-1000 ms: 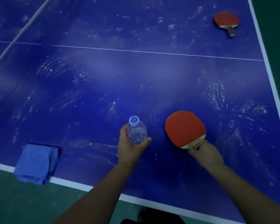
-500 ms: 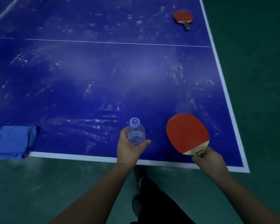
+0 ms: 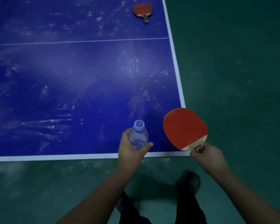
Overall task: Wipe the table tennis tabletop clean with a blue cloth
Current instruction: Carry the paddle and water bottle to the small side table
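The blue tabletop [image 3: 71,78] fills the upper left, streaked with pale smears and wet patches. My left hand [image 3: 130,152] grips a clear plastic bottle [image 3: 138,138] with a blue cap, held upright over the table's near edge. My right hand [image 3: 207,156] grips the handle of a red paddle [image 3: 184,128], which hangs over the near right corner of the table. The blue cloth is out of view.
A second red paddle [image 3: 142,11] lies on the table near its far right edge. White border lines [image 3: 174,59] mark the table's right and near edges. Green floor [image 3: 233,78] lies to the right and below, where my legs and shoes show.
The view has swung right along the table's near edge. The blue cloth has slipped out of frame on the left. Both hands keep their holds, now at the table's near right corner.
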Motion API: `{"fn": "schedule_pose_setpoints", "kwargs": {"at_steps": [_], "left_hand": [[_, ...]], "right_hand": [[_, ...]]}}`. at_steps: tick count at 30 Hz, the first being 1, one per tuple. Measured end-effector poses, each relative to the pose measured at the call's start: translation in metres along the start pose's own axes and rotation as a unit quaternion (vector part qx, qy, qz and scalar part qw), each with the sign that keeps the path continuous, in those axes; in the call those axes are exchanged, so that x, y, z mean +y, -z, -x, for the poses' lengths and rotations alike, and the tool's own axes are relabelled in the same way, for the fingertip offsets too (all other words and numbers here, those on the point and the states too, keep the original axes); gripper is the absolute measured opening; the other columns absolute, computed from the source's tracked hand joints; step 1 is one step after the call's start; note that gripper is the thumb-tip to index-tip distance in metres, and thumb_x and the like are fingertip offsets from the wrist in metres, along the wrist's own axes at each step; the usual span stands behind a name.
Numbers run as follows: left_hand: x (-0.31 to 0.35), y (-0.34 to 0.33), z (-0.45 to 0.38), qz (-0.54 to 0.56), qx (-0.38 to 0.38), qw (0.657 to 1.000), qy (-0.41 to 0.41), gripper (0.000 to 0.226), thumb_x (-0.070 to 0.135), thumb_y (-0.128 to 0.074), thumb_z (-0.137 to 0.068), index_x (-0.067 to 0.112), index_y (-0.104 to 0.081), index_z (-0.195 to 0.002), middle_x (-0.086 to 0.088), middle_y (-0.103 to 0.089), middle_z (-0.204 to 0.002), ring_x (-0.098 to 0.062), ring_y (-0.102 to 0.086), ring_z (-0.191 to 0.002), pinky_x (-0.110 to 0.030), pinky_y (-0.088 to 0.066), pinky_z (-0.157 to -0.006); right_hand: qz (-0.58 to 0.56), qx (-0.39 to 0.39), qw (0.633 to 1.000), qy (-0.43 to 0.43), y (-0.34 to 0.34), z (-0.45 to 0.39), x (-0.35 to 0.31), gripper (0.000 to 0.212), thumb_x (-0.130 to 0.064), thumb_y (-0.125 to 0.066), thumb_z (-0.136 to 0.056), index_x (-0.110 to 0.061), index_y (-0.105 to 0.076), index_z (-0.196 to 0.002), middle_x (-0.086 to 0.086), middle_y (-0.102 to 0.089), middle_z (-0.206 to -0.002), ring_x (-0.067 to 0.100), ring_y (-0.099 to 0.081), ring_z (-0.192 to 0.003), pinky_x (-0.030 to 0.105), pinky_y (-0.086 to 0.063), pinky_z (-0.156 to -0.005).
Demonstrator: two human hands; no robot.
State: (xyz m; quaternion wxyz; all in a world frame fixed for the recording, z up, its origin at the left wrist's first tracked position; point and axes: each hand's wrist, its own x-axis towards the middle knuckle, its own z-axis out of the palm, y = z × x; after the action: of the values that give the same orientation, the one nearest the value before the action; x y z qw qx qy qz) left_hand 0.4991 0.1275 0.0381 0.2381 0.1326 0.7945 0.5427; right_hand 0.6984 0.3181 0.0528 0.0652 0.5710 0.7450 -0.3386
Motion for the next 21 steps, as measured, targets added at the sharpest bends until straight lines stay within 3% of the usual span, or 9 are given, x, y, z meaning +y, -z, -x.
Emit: {"fn": "schedule_pose_setpoints", "kwargs": {"at_steps": [4,8,12,16,19,21], "left_hand": [[0.031,-0.087,0.009,0.007,0.042,0.999,0.01,0.072,0.042,-0.094,-0.057,0.059,-0.047,-0.108,0.025,-0.063,-0.106,0.01,-0.061,-0.094,-0.005,-0.048,-0.067],[0.064,-0.163,0.013,0.015,0.101,0.994,0.032,0.076,0.04,-0.094,-0.057,0.037,-0.051,-0.12,0.019,-0.063,-0.107,0.01,-0.062,-0.09,-0.006,-0.049,-0.067],[0.088,-0.217,0.003,0.008,0.126,0.991,0.031,0.078,0.038,-0.095,-0.055,0.032,-0.052,-0.119,0.019,-0.063,-0.106,0.011,-0.061,-0.089,-0.004,-0.047,-0.065],[0.098,-0.251,-0.024,0.011,0.121,0.992,0.033,0.075,0.033,-0.095,-0.058,0.029,-0.054,-0.12,0.012,-0.067,-0.107,-0.003,-0.066,-0.093,-0.021,-0.054,-0.075],[0.107,-0.275,-0.055,0.026,0.153,0.987,0.027,0.068,0.029,-0.095,-0.059,0.035,-0.054,-0.113,0.021,-0.066,-0.103,0.005,-0.064,-0.089,-0.007,-0.049,-0.07],[0.114,-0.293,-0.079,0.044,0.17,0.984,0.033,0.068,0.03,-0.094,-0.059,0.032,-0.055,-0.114,0.018,-0.066,-0.105,0.005,-0.064,-0.091,-0.005,-0.047,-0.07]], "right_hand": [[0.003,-0.021,0.999,0.028,0.06,-0.051,0.045,0.021,-0.03,-0.072,-0.074,-0.018,-0.056,-0.074,0.002,-0.063,-0.066,0.021,-0.06,-0.061,0.029,-0.04,-0.049],[0.029,-0.025,0.998,0.058,0.122,-0.096,0.077,0.02,-0.029,-0.071,-0.074,-0.019,-0.054,-0.073,0.0,-0.062,-0.066,0.017,-0.058,-0.061,0.029,-0.037,-0.049],[0.042,-0.031,0.996,0.07,0.174,-0.149,0.092,0.018,-0.029,-0.069,-0.073,-0.02,-0.054,-0.075,-0.003,-0.062,-0.066,0.015,-0.058,-0.06,0.028,-0.036,-0.048],[0.05,-0.033,0.995,0.079,0.203,-0.204,0.087,0.018,-0.029,-0.07,-0.074,-0.022,-0.054,-0.075,-0.006,-0.061,-0.065,0.011,-0.057,-0.058,0.025,-0.032,-0.047],[0.046,-0.043,0.994,0.086,0.215,-0.247,0.077,0.017,-0.028,-0.071,-0.074,-0.022,-0.055,-0.073,-0.007,-0.061,-0.062,0.009,-0.057,-0.055,0.024,-0.031,-0.045],[0.054,-0.054,0.993,0.088,0.223,-0.276,0.067,0.016,-0.028,-0.07,-0.074,-0.021,-0.056,-0.075,-0.007,-0.062,-0.062,0.01,-0.057,-0.055,0.024,-0.032,-0.044]]}}
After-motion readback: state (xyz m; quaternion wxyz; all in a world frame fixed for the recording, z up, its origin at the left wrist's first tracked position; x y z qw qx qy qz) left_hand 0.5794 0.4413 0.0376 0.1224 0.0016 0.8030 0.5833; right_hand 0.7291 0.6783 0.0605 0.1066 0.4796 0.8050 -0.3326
